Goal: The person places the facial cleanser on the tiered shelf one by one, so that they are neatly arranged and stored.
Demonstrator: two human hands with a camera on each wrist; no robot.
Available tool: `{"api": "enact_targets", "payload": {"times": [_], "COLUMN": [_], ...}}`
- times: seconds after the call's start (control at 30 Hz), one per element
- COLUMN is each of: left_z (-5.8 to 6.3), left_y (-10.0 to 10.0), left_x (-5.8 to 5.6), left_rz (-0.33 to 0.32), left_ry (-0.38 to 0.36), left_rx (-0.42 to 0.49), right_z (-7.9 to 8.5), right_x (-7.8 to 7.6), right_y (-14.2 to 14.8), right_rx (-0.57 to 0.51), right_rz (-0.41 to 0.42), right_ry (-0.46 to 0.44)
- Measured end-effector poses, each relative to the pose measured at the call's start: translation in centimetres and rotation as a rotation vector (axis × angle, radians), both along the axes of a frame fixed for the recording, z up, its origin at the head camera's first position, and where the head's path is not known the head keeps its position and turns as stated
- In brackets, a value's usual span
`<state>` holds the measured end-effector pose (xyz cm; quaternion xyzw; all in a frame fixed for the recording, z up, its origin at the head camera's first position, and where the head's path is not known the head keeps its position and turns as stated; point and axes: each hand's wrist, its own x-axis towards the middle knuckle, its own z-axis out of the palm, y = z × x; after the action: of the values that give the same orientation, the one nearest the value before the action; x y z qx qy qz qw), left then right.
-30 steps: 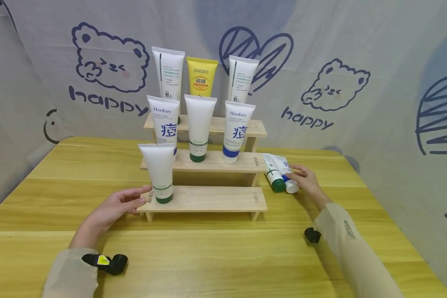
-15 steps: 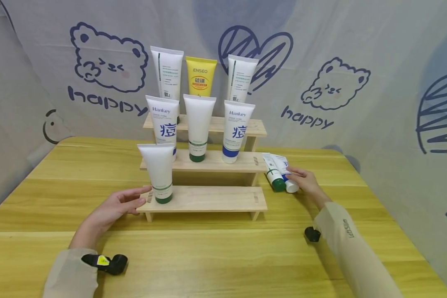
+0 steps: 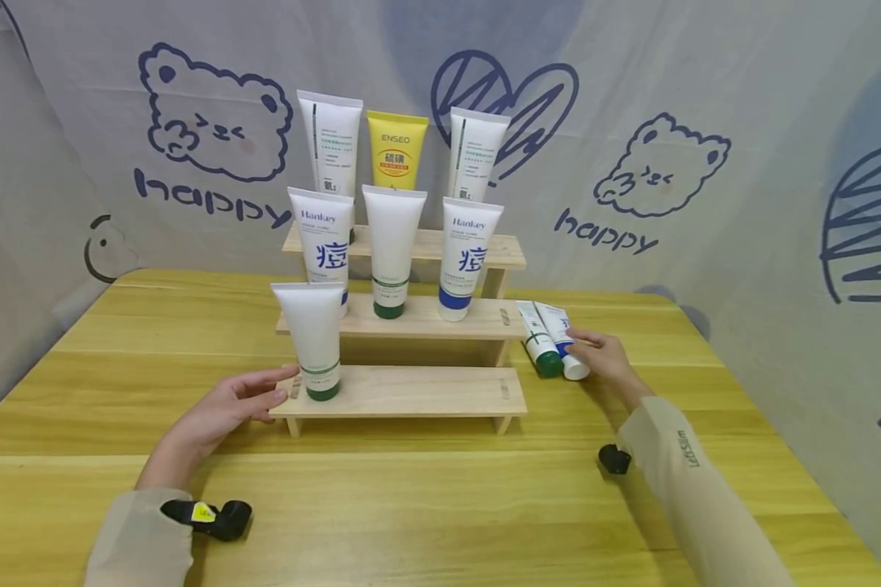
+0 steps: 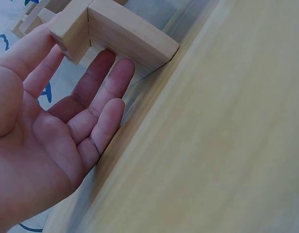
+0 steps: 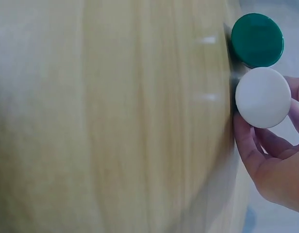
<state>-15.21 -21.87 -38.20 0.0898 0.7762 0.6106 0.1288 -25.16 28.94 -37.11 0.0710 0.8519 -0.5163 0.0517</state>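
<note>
A three-tier wooden display stand (image 3: 426, 391) holds upright squeeze tubes. My left hand (image 3: 223, 412) touches the left end of its lowest shelf, beside a white tube with a green cap (image 3: 314, 338). In the left wrist view, the fingers (image 4: 108, 119) extend loosely by the shelf's wooden leg (image 4: 135, 36). To the stand's right, my right hand (image 3: 604, 359) grips a lying white-and-blue tube (image 3: 555, 326), thumb and fingers on its sides. Its white cap (image 5: 262, 97) faces the right wrist camera. Touching it lies a white tube with a green cap (image 3: 539, 346).
On the middle shelf stand two blue-banded Hankey tubes (image 3: 470, 253) and a plain white tube (image 3: 392, 244). A yellow tube (image 3: 396, 152) stands between two white tubes on the top shelf. Behind the wooden table (image 3: 426, 505) hangs a printed cloth (image 3: 382, 49).
</note>
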Motion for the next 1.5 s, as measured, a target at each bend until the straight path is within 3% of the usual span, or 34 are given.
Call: {"api": "enact_targets", "payload": {"times": [0.63, 0.9, 1.1, 1.5], "left_z": [-0.2, 0.1, 0.2, -0.1], "left_y": [0.1, -0.1, -0.2, -0.1], "left_x": [-0.3, -0.1, 0.2, 0.0], "left_rz": [-0.005, -0.007, -0.011, -0.004], "left_ry": [0.006, -0.002, 0.0, -0.006], "left_rx": [-0.007, -0.003, 0.0, -0.017], "right_z": [1.1, 1.9, 2.2, 1.9], "right_x": [1.0, 1.7, 2.1, 2.7], "right_y": [-0.2, 0.1, 0.4, 0.1], "right_rx": [-0.04, -0.208, -0.245, -0.335], "right_rz": [-0.077, -0.095, -0.107, -0.045], "right_ry": [-0.045, -0.062, -0.079, 0.016]}}
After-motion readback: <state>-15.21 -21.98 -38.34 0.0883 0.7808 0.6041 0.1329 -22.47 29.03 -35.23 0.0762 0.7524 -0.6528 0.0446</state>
